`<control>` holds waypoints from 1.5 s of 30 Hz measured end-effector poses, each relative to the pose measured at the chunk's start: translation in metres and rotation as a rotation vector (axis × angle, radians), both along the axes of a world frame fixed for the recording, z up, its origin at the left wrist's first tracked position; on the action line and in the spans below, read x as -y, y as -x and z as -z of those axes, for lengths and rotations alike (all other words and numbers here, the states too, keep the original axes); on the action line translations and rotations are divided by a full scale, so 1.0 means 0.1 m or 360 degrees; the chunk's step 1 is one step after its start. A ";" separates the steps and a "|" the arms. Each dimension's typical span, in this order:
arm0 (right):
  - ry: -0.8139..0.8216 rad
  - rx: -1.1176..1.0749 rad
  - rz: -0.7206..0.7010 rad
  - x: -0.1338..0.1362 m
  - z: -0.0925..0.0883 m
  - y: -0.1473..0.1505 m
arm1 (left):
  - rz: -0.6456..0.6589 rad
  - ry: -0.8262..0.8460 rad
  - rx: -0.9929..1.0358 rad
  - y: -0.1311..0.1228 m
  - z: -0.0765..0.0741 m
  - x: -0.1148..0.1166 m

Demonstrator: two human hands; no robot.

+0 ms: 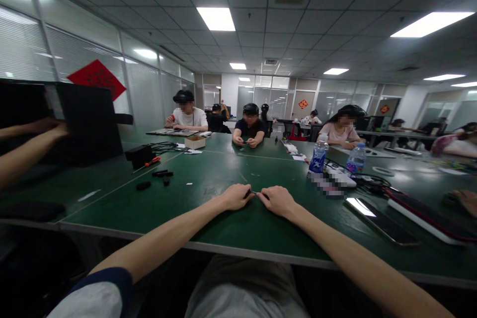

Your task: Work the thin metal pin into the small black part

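In the middle of the green table my left hand rests with its fingers closed round a small dark slim piece, mostly hidden in the grip. My right hand lies just to the right, thumb and finger pinched together at the piece's thin end. The two hands almost touch. What exactly the piece is cannot be made out. Left of my hands lie small black parts, a black oval part and a screwdriver with an orange-red handle. A small white scrap lies nearer my left hand.
A black box-like device with cables and an open carton stand farther back. To the right are two bottles, a phone and a red-edged case. Across the table sits a person; another's forearms reach in at left.
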State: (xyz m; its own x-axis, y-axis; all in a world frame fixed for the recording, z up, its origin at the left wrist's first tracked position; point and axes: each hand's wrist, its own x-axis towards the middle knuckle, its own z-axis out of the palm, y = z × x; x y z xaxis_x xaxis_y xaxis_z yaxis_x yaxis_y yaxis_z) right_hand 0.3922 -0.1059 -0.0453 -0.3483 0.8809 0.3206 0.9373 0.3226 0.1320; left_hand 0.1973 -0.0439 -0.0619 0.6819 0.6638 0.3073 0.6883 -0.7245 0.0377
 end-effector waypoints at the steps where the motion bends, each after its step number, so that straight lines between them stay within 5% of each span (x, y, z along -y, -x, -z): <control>1: -0.0006 -0.0002 0.0018 0.01 0.01 0.02 | 0.0003 -0.0003 -0.0006 0.00 0.00 0.00; 9: -0.0007 -0.0054 0.0102 0.04 0.05 0.11 | -0.0011 0.0017 -0.0033 0.01 0.02 -0.03; 29: 0.0005 -0.0082 -0.0365 -0.03 -0.02 -0.12 | 0.0433 0.0162 0.0102 0.08 -0.06 0.05; 45: -0.0086 -0.0015 0.0037 0.03 0.02 0.06 | 0.0090 -0.0008 0.0043 0.02 0.00 0.00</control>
State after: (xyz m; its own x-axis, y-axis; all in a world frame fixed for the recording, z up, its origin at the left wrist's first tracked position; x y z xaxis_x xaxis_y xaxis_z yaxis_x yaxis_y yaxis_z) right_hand 0.3861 -0.1093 -0.0477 -0.3244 0.8701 0.3710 0.9458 0.2930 0.1398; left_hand 0.1952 -0.0436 -0.0618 0.7099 0.6227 0.3292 0.6449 -0.7626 0.0518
